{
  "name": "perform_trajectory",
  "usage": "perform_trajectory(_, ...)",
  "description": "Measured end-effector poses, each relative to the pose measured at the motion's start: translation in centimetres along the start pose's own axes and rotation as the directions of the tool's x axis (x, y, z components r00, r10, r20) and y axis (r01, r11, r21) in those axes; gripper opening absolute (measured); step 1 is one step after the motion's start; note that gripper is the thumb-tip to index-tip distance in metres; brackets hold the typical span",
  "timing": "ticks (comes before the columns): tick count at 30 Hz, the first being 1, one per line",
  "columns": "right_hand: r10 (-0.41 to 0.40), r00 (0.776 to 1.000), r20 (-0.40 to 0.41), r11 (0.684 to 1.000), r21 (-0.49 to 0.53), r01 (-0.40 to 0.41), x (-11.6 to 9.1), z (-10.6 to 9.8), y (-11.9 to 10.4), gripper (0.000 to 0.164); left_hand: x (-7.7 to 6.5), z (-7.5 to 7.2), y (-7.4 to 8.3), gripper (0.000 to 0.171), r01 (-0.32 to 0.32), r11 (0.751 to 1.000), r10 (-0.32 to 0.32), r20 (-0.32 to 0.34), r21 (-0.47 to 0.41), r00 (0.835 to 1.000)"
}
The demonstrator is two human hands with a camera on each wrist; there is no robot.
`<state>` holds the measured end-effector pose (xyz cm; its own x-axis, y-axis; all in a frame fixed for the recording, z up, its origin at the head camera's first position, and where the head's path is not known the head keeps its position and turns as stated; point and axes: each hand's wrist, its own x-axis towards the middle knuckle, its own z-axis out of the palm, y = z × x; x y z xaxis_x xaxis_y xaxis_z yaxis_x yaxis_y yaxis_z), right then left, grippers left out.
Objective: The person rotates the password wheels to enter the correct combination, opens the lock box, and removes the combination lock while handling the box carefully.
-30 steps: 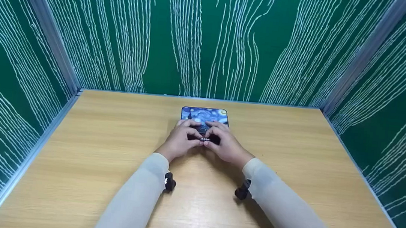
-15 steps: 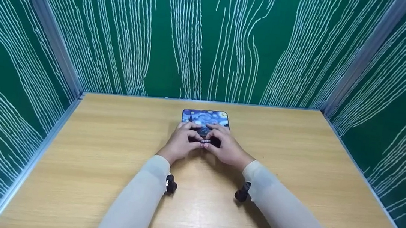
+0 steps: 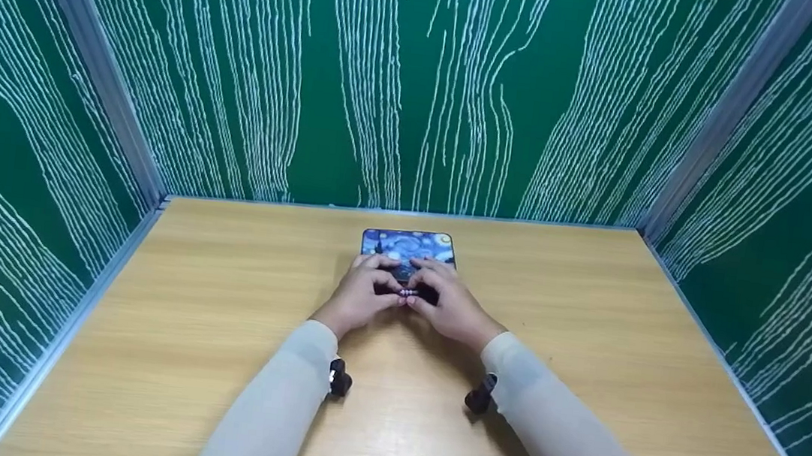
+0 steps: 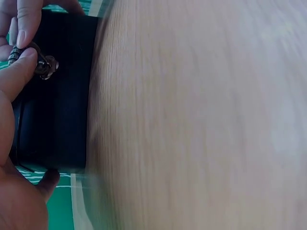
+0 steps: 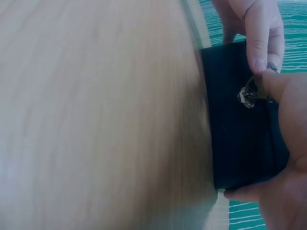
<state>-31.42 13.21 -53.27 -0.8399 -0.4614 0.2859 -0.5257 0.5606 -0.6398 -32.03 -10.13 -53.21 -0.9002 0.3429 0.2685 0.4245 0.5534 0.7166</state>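
A box (image 3: pixel 408 245) with a blue swirling night-sky painting on its lid sits toward the back of the table. Its dark front (image 4: pixel 57 115) carries a metal hasp (image 4: pixel 51 68), and through it hangs a small combination padlock (image 5: pixel 263 91) with number dials. My left hand (image 3: pixel 360 293) pinches the padlock from the left between thumb and index finger. From the other side my right hand (image 3: pixel 454 305) pinches it too, the thumbs meeting in front. Other fingers of both hands rest along the lid and sides of the box. The fingers cover much of the padlock.
The wooden table (image 3: pixel 217 299) spreads around the box and under the forearms. Green walls (image 3: pixel 346 78) with white wavy lines rise behind and on both sides, joined by metal corner posts (image 3: pixel 98 67). A small black device (image 3: pixel 340 378) sits on each wrist.
The head view has tilted slightly, so the table and box sit a little lower in it. Both hands stay on the padlock, with only small finger movement.
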Motion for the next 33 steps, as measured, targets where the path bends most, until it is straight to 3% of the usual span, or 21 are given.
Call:
perform_trajectory(16, 0.022, 0.999, 0.026, 1.0, 0.004, -0.022, -0.02, 0.08, 0.29, 0.011, -0.07, 0.07, -0.3, 0.007, 0.063, 0.998, -0.063, 0.013, 0.009, 0.998)
perform_trajectory(33, -0.011, 1.0, 0.006, 1.0, -0.003, 0.011, 0.12, 0.16, 0.14, 0.017, -0.06, -0.07, -0.39, 0.006, 0.03, 1.0, -0.03, 0.006, -0.005, 1.0)
